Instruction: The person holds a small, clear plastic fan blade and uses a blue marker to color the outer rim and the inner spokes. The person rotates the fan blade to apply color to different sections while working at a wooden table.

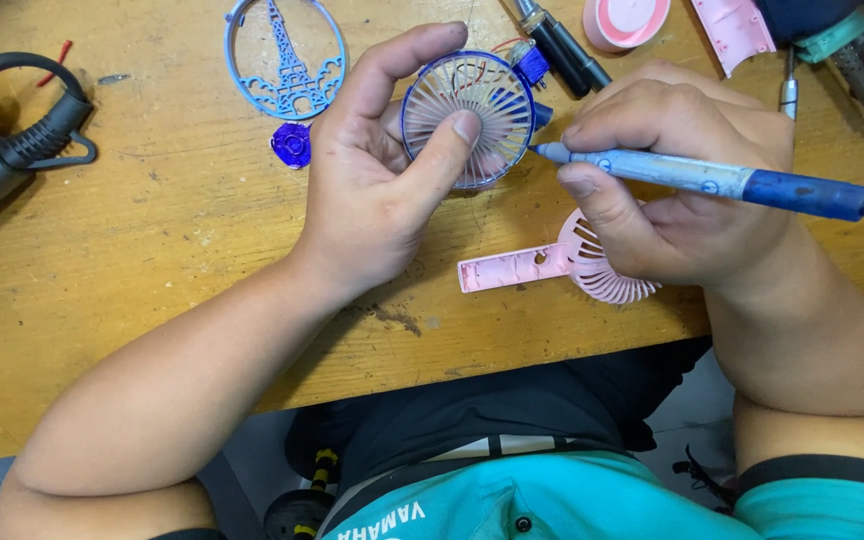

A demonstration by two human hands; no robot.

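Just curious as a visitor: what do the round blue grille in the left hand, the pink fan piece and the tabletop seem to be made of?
Round blue grille: translucent plastic, probably; light passes between its thin glossy ribs. Pink fan piece: opaque moulded plastic, matte, with neat slots. Tabletop: wood or plywood, judging by its grain, scratches and stains.

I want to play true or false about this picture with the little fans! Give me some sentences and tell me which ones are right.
1. The left hand holds a round blue plastic fan grille. True.
2. The right hand holds a red pair of scissors. False: it holds a blue marker pen.
3. The pen's tip is close to the grille's right edge. True.
4. A pink plastic fan shell hangs on the wall. False: it lies on the wooden table, partly under the right hand.
5. A blue round ornament with a tower shape lies on the table beyond the left hand. True.
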